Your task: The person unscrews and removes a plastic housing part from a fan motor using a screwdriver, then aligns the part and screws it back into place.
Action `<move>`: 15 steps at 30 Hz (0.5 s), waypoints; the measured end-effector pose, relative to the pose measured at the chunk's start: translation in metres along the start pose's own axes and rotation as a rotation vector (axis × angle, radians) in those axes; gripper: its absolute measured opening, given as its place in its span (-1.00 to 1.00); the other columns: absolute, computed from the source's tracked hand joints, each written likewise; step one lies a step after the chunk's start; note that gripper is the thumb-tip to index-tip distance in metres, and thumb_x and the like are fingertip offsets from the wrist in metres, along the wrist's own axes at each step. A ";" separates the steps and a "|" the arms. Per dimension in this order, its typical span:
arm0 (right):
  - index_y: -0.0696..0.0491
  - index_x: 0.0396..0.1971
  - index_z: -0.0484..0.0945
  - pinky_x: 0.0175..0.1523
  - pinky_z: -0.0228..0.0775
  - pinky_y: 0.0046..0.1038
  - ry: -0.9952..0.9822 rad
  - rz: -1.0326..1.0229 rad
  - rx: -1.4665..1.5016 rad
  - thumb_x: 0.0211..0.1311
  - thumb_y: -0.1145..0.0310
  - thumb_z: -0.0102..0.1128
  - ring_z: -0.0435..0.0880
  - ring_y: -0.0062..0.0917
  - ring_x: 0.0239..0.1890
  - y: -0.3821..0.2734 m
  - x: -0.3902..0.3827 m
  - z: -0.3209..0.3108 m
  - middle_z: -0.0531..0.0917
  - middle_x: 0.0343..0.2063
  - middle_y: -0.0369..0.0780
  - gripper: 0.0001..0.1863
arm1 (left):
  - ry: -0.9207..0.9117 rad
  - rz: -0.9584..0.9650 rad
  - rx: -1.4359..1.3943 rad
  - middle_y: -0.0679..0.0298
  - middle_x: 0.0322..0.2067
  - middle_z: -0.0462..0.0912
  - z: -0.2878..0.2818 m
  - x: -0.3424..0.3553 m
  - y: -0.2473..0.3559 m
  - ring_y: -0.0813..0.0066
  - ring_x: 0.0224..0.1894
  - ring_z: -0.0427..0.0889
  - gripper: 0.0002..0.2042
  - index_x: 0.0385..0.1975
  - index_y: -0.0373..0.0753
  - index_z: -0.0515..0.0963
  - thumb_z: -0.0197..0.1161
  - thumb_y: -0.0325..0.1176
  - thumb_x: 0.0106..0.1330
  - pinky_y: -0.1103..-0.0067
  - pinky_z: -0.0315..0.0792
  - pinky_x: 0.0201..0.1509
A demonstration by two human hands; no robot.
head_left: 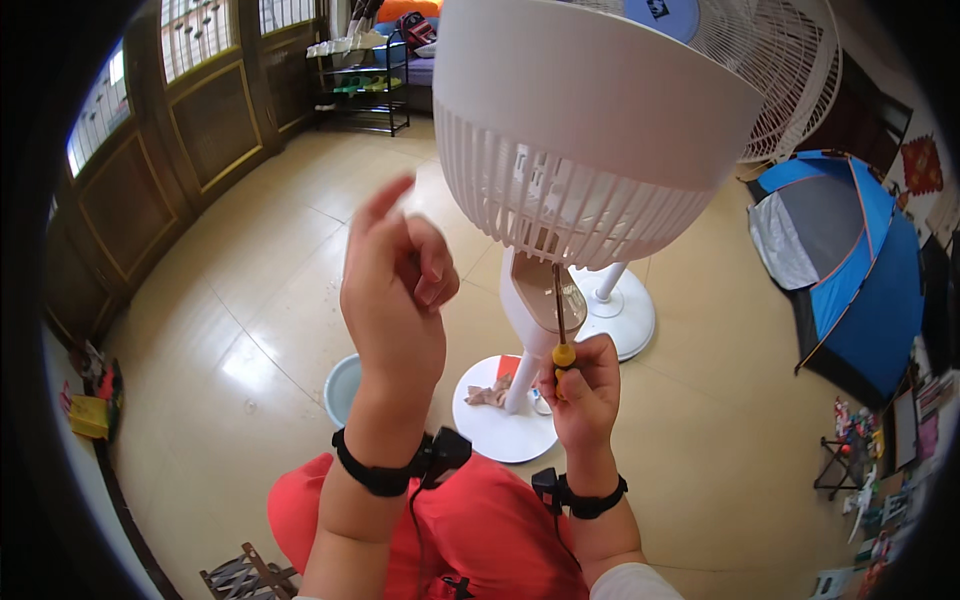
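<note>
A white standing fan (pixel 600 110) with a slatted rear housing fills the upper middle, its head tipped. My right hand (pixel 590 400) grips a screwdriver (pixel 564 356) by its yellow and dark handle. The shaft points up to the lower edge of the slatted housing, by the opening in the fan's neck (pixel 522 300); the tip is hidden there. To the left of the housing, my left hand (pixel 393 290) is raised and apart from it. Its index finger stretches up, the other fingers are loosely bent, and nothing shows in it.
The fan's round base (pixel 475 432) carries a crumpled brown cloth (pixel 488 393) and a red piece. Behind it stands another white fan base (pixel 630 325). A pale basin (pixel 342 390) sits to the left, a blue tent (pixel 870 290) to the right, a shoe rack (pixel 370 90) at the back.
</note>
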State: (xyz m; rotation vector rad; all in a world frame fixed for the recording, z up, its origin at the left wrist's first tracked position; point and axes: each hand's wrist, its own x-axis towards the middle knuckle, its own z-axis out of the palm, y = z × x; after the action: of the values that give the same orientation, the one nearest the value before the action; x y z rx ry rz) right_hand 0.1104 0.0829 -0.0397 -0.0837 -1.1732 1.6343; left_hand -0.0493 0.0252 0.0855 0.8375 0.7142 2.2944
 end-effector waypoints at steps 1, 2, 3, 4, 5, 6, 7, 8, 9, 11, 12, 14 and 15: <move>0.05 -0.26 0.28 -0.51 0.17 -0.68 0.051 0.054 -0.092 0.15 0.17 0.28 0.38 -0.65 -0.56 -0.002 -0.005 0.003 0.51 -0.52 -0.17 -0.62 | 0.093 -0.094 -0.084 0.31 -0.57 0.36 -0.017 -0.003 -0.005 0.65 -0.60 0.24 -0.62 0.10 -0.42 0.20 -0.14 -0.43 0.31 0.71 0.15 -0.53; 0.04 -0.26 0.28 -0.51 0.16 -0.70 0.069 0.081 -0.119 0.16 0.16 0.27 0.38 -0.65 -0.56 -0.002 -0.011 0.004 0.52 -0.52 -0.16 -0.62 | 0.180 -0.194 -0.176 0.27 -0.48 0.41 -0.033 -0.006 -0.012 0.61 -0.55 0.30 -0.62 0.11 -0.42 0.17 -0.13 -0.47 0.29 0.71 0.23 -0.47; 0.04 -0.26 0.28 -0.51 0.16 -0.70 0.064 0.082 -0.149 0.16 0.16 0.27 0.38 -0.65 -0.56 -0.003 -0.014 0.003 0.52 -0.52 -0.16 -0.62 | 0.184 -0.198 -0.206 0.27 -0.48 0.41 -0.048 -0.007 -0.023 0.61 -0.55 0.30 -0.62 0.11 -0.42 0.17 -0.13 -0.47 0.29 0.71 0.23 -0.47; 0.04 -0.26 0.29 -0.51 0.16 -0.70 0.066 0.117 -0.184 0.16 0.17 0.27 0.38 -0.64 -0.56 -0.005 -0.016 0.003 0.52 -0.51 -0.16 -0.62 | 0.286 -0.293 -0.293 0.22 -0.33 0.43 -0.061 -0.008 -0.034 0.58 -0.46 0.36 -0.59 0.13 -0.42 0.14 -0.10 -0.54 0.26 0.69 0.32 -0.38; 0.04 -0.26 0.29 -0.51 0.16 -0.70 0.069 0.155 -0.217 0.15 0.17 0.27 0.39 -0.64 -0.56 -0.005 -0.018 0.003 0.53 -0.51 -0.16 -0.62 | 0.388 -0.392 -0.378 0.18 -0.19 0.44 -0.072 -0.010 -0.041 0.54 -0.36 0.42 -0.55 0.16 -0.42 0.11 -0.08 -0.60 0.24 0.67 0.40 -0.28; 0.04 -0.26 0.29 -0.51 0.16 -0.71 0.074 0.189 -0.229 0.14 0.18 0.28 0.38 -0.63 -0.56 -0.004 -0.021 0.003 0.53 -0.50 -0.15 -0.62 | 0.391 -0.397 -0.406 0.18 -0.19 0.44 -0.081 -0.013 -0.046 0.54 -0.36 0.42 -0.55 0.16 -0.42 0.11 -0.08 -0.60 0.24 0.67 0.40 -0.28; 0.04 -0.26 0.29 -0.51 0.16 -0.71 0.069 0.193 -0.257 0.14 0.18 0.28 0.38 -0.63 -0.56 -0.002 -0.021 0.004 0.53 -0.50 -0.15 -0.62 | 0.400 -0.405 -0.404 0.14 -0.09 0.41 -0.089 -0.015 -0.051 0.51 -0.30 0.45 -0.56 0.15 -0.42 0.12 -0.11 -0.63 0.23 0.65 0.43 -0.23; 0.04 -0.26 0.29 -0.51 0.16 -0.70 0.071 0.226 -0.269 0.14 0.19 0.28 0.38 -0.63 -0.57 -0.001 -0.023 0.006 0.53 -0.49 -0.15 -0.62 | 0.406 -0.419 -0.408 0.10 0.00 0.39 -0.095 -0.018 -0.057 0.49 -0.24 0.48 -0.56 0.15 -0.41 0.12 -0.13 -0.66 0.22 0.63 0.46 -0.18; 0.04 -0.25 0.29 -0.51 0.17 -0.70 0.074 0.262 -0.280 0.14 0.19 0.29 0.38 -0.63 -0.57 0.001 -0.023 0.007 0.53 -0.49 -0.15 -0.62 | 0.410 -0.430 -0.441 0.10 0.00 0.39 -0.098 -0.021 -0.062 0.49 -0.24 0.48 -0.56 0.15 -0.41 0.12 -0.13 -0.66 0.22 0.63 0.46 -0.18; 0.04 -0.25 0.30 -0.51 0.17 -0.69 0.079 0.284 -0.330 0.13 0.20 0.29 0.38 -0.62 -0.57 0.006 -0.025 0.008 0.53 -0.49 -0.14 -0.63 | 0.409 -0.415 -0.429 0.04 0.01 0.39 -0.101 -0.025 -0.065 0.47 -0.22 0.50 -0.59 0.11 -0.40 0.15 -0.13 -0.66 0.22 0.64 0.46 -0.21; 0.04 -0.25 0.29 -0.51 0.17 -0.69 0.085 0.304 -0.322 0.14 0.21 0.28 0.38 -0.61 -0.57 0.009 -0.025 0.011 0.52 -0.49 -0.14 -0.63 | 0.414 -0.425 -0.458 0.04 0.01 0.39 -0.104 -0.027 -0.067 0.47 -0.22 0.50 -0.59 0.11 -0.40 0.15 -0.13 -0.66 0.22 0.64 0.46 -0.21; 0.03 -0.25 0.29 -0.51 0.17 -0.68 0.103 0.325 -0.328 0.14 0.21 0.28 0.38 -0.61 -0.57 0.016 -0.025 0.016 0.52 -0.49 -0.13 -0.64 | 0.379 -0.390 -0.450 0.01 -0.07 0.44 -0.107 -0.028 -0.071 0.46 -0.29 0.53 -0.62 0.04 -0.38 0.15 -0.10 -0.66 0.19 0.64 0.47 -0.22; 0.03 -0.25 0.29 -0.51 0.17 -0.68 0.104 0.328 -0.360 0.14 0.21 0.28 0.38 -0.61 -0.57 0.020 -0.024 0.017 0.52 -0.49 -0.13 -0.64 | 0.382 -0.399 -0.480 0.01 -0.07 0.44 -0.107 -0.028 -0.072 0.46 -0.29 0.53 -0.62 0.04 -0.38 0.15 -0.10 -0.66 0.19 0.64 0.47 -0.22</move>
State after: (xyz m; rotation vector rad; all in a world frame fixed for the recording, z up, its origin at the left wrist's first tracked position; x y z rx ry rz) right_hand 0.0966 0.0545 -0.0566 -0.6105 -1.4153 1.6549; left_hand -0.0829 0.0257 -0.0421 0.0279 0.4034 2.1334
